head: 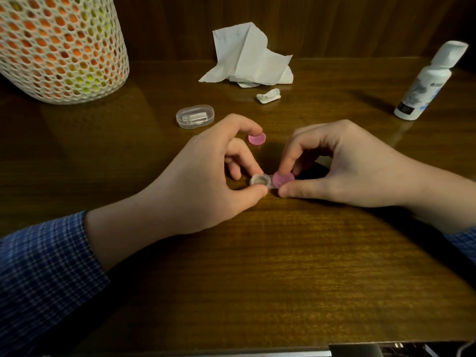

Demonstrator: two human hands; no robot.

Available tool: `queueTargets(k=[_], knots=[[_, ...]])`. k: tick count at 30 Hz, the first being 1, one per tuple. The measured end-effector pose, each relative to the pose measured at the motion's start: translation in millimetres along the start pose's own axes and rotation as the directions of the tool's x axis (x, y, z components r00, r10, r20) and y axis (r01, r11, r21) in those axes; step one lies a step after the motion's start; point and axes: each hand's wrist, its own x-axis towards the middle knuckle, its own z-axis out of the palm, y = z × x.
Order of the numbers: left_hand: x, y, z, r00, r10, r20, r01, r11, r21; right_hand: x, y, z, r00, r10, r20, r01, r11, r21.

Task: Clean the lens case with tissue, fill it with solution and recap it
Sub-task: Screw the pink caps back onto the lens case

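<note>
The left hand (206, 176) is pinching the open left well of the small clear plastic two-well lens case (265, 182), thumb on the near side and a curled finger on the far side, steadying it on the dark brown wooden surface (257, 266). The right hand (342, 166) is closing its grip on the round pink plastic cap (283, 178) sitting over the right well, with the index fingertip pressing on the top, another finger at its right edge and the thumb lying flat along the near side. Whether that cap is fully seated I cannot tell. The case is lying in the middle of the surface, between the two hands.

Just beyond the left hand's knuckles, a second round pink plastic cap (257, 138) is lying loose on the surface, apart from the case. To its far left, a small clear oval plastic box (195, 116) is sitting closed. Farther back, a tiny twisted white wad of tissue (268, 96) is resting in front of a crumpled white tissue sheet (251, 57). At the far right, a white plastic solution bottle (426, 83) with a flip cap is standing upright. At the far left, a white mesh basket (61, 47) is holding orange and yellow-green round things. Blue checked sleeves (46, 266) are covering both forearms.
</note>
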Motion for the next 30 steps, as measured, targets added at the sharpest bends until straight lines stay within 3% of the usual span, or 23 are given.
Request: queueTargets(k=[8,15,20,27,30], knots=[[0,0,0,1.0,0.004,-0.002,-0.004,1.0,-0.009,-2,-4,-6,0.999,-0.017,0.04,0.018,1.0,-0.014],[0,0,0,1.0,-0.004,0.001,0.004,1.0,-0.003,0,-6,3,0.997,-0.054,-0.054,0.05,0.996,-0.07],[0,0,0,1.0,-0.009,0.004,0.009,1.0,-0.021,-2,-5,-5,0.999,-0.042,0.031,0.044,0.998,-0.052],[0,1,-1,1.0,-0.012,-0.003,0.012,1.0,-0.011,1,-9,5,0.998,-0.037,-0.056,0.033,0.996,-0.078],[-1,1,-1,1.0,-0.009,0.0,0.009,1.0,-0.029,0,-6,2,0.998,-0.058,-0.014,0.057,0.995,-0.082]])
